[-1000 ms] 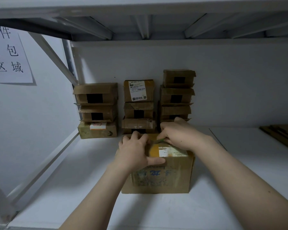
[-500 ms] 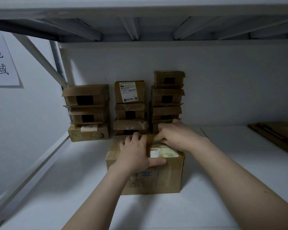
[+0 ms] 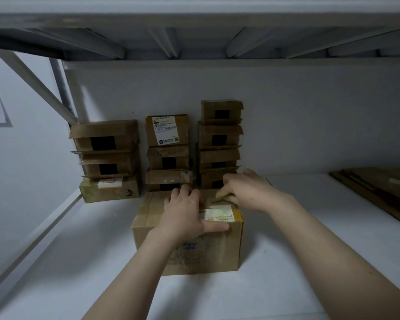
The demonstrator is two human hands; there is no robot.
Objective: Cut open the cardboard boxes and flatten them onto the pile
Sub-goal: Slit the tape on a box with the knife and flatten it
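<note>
the cardboard box sits upright on the white shelf, just in front of three stacks of smaller boxes against the back wall. it looks light and fairly stiff, though its walls are scuffed and the taped top would likely give under a hard push. the glossy tape may be slippery, so holding the box down from above and bracing a top edge seems the safer grip.

the left hand lies spread on the lid, thumb pressed along the front top edge, gripping nothing. the right hand pinches a thin green cutter, its tip down on the top seam.

a pale label on the lid has print too small to read. blue handwriting on the front face is illegible. a shipping label with barcode and qr code shows on a rear box. flattened cardboard lies well apart at the right.
</note>
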